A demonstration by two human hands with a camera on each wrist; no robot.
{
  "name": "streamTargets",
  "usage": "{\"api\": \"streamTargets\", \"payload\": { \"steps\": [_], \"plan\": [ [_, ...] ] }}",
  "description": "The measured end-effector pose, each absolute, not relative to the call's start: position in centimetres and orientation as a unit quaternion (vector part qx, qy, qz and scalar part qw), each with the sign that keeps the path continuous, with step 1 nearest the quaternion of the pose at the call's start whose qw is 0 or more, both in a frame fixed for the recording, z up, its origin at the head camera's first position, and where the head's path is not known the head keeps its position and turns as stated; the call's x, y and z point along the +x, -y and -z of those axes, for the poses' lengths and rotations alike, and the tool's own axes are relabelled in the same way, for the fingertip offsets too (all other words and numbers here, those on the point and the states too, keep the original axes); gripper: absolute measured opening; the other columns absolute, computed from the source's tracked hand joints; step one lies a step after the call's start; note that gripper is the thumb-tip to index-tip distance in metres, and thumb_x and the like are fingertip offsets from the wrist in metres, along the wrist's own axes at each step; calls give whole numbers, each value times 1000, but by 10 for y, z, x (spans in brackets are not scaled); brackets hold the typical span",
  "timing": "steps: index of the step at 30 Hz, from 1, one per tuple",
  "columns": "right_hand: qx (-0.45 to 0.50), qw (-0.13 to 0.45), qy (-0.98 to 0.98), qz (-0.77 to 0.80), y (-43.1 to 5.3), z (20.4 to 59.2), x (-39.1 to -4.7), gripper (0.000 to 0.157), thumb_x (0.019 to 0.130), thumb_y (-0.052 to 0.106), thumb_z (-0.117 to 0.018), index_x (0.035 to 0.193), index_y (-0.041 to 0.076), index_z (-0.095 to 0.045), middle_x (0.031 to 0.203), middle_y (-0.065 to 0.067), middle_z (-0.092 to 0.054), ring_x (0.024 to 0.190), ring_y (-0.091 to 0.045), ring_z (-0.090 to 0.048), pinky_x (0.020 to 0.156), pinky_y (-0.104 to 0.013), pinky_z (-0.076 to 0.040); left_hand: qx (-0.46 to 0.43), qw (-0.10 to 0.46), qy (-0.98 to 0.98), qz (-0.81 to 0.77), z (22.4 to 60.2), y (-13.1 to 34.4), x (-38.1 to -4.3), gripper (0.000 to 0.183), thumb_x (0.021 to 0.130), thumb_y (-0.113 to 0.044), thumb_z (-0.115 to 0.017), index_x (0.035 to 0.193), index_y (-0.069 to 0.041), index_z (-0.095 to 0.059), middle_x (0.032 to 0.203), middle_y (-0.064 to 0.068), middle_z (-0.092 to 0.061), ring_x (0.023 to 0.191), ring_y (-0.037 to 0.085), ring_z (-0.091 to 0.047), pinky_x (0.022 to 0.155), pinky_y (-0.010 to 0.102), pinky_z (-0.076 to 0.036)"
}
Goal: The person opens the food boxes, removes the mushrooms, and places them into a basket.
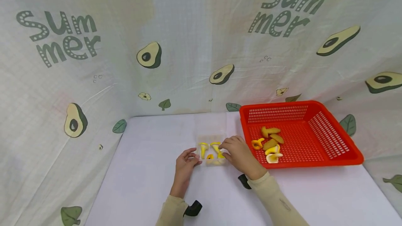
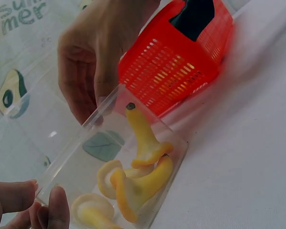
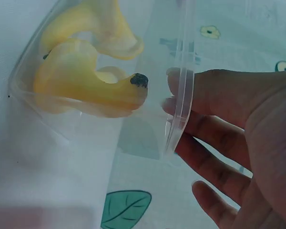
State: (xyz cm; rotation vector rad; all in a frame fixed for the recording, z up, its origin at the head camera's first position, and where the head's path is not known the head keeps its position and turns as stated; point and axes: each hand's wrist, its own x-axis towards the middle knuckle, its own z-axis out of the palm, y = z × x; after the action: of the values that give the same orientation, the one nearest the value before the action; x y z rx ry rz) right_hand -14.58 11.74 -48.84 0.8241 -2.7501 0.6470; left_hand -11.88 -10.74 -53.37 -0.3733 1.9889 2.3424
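A clear plastic container (image 1: 210,137) stands on the white table with several yellow, trumpet-capped mushrooms (image 1: 203,150) inside, which look like models. Its transparent lid (image 1: 209,123) is raised at the back. At the container's left side, my left hand (image 1: 185,165) pinches the rim between thumb and fingers, as the left wrist view shows. My right hand (image 1: 240,154) holds the right rim; in the right wrist view the fingertips (image 3: 174,81) lie at the container's edge (image 3: 183,95). The mushrooms (image 2: 145,138) lie loosely over one another, some with dark stem ends.
A red perforated basket (image 1: 337,142) stands to the right, holding brown mushrooms (image 1: 269,132) and yellow ones (image 1: 272,149) at its left end. Behind the table (image 1: 150,170) hangs a printed cloth (image 1: 185,34) with avocados. Black wrist mounts (image 1: 193,208) sit by both sleeves.
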Motion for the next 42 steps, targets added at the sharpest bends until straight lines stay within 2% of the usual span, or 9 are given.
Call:
{"api": "streamTargets", "payload": {
  "steps": [6,12,18,24,29,42],
  "plan": [
    [300,62,931,-199,-113,486,-157,21,82,5,-90,100,11,-83,100,-3,-77,103,-28,-64,109,-52,-47,-124,23,-643,-756,533,107,-121,42,97,11,-65,137,17,-55,96,6,-59,80,12,-61,75,25,-65],
    [293,-20,935,-198,-107,482,-166,20,83,7,-90,102,11,-85,101,-4,-79,106,-29,-64,111,-51,-46,-131,27,-643,-754,534,107,-119,42,97,11,-66,137,16,-56,97,7,-58,80,13,-61,76,25,-65],
    [291,-70,937,-182,-102,482,-172,17,80,7,-91,96,10,-86,95,-4,-80,98,-26,-68,118,-55,-40,-132,30,-641,-755,536,106,-117,42,96,11,-66,137,16,-56,96,6,-58,80,13,-61,75,24,-65],
    [304,-66,935,-168,-101,485,-174,12,80,7,-91,90,10,-86,85,0,-78,90,-23,-69,123,-59,-35,-135,31,-643,-753,537,105,-118,42,96,10,-67,137,15,-57,96,5,-58,80,12,-62,74,24,-65],
    [311,-55,935,-159,-103,484,-174,8,81,7,-91,86,9,-85,81,1,-77,87,-23,-66,121,-62,-35,-132,27,-641,-756,538,106,-118,42,96,10,-67,137,15,-57,96,5,-58,80,12,-61,74,24,-65],
    [296,-75,938,-162,-114,459,-173,16,78,4,-92,92,10,-85,90,-1,-77,99,-26,-59,122,-61,-32,-126,27,-641,-757,537,107,-119,43,96,10,-67,137,15,-57,96,6,-58,80,13,-61,75,25,-65]
  ]
}}
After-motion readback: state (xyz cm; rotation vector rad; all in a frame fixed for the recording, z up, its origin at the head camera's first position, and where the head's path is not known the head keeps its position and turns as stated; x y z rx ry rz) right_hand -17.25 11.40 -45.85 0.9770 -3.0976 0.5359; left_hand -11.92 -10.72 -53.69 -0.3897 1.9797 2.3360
